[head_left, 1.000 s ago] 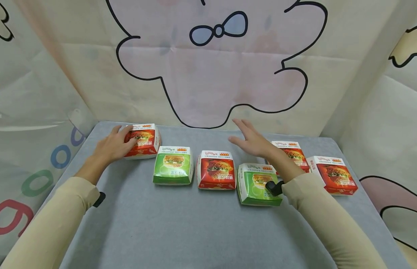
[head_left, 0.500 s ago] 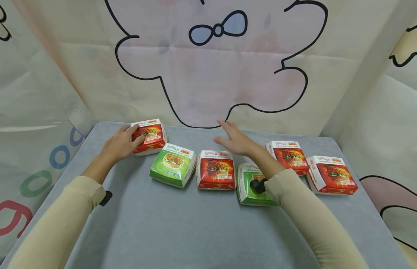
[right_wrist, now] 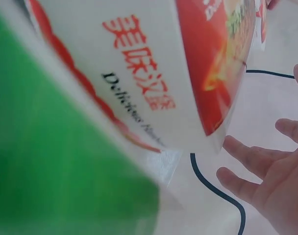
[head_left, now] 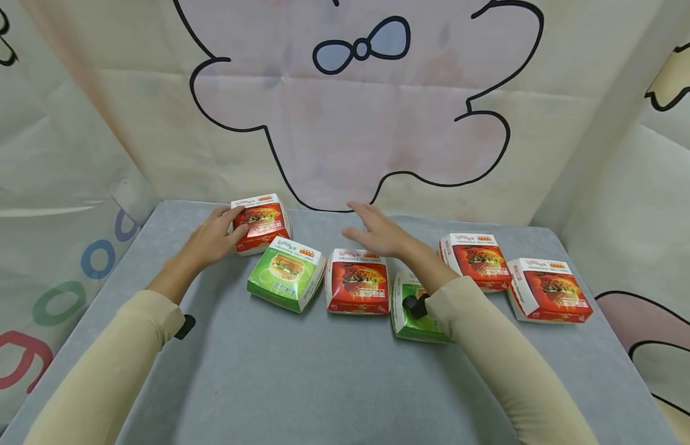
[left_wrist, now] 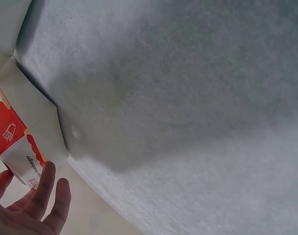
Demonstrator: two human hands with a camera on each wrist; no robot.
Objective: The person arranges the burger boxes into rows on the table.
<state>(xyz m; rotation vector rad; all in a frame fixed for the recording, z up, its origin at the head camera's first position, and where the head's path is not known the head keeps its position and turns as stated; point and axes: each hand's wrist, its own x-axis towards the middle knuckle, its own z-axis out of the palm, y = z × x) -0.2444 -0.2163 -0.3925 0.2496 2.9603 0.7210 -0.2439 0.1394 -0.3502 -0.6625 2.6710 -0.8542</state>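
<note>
My left hand point(head_left: 214, 237) lies against the left side of a red burger box point(head_left: 261, 222) at the back left of the table. Its fingertips point(left_wrist: 49, 169) touch the carton's side in the left wrist view. That box meets the back corner of a tilted green burger box point(head_left: 286, 273). My right hand point(head_left: 378, 232) is held over the back edge of a middle red burger box point(head_left: 357, 281), fingers spread and holding nothing. Under my right forearm, a second green burger box point(head_left: 414, 306) is partly hidden.
Two more red burger boxes, one point(head_left: 475, 261) behind the other point(head_left: 550, 289), sit on the right. All rest on a table with grey cloth point(head_left: 300, 383). A printed curtain point(head_left: 422, 123) hangs along the back edge, with side curtains left and right.
My left hand has slid the back-left red box to the right, and the green box beside it has turned. My right hand has moved left.
</note>
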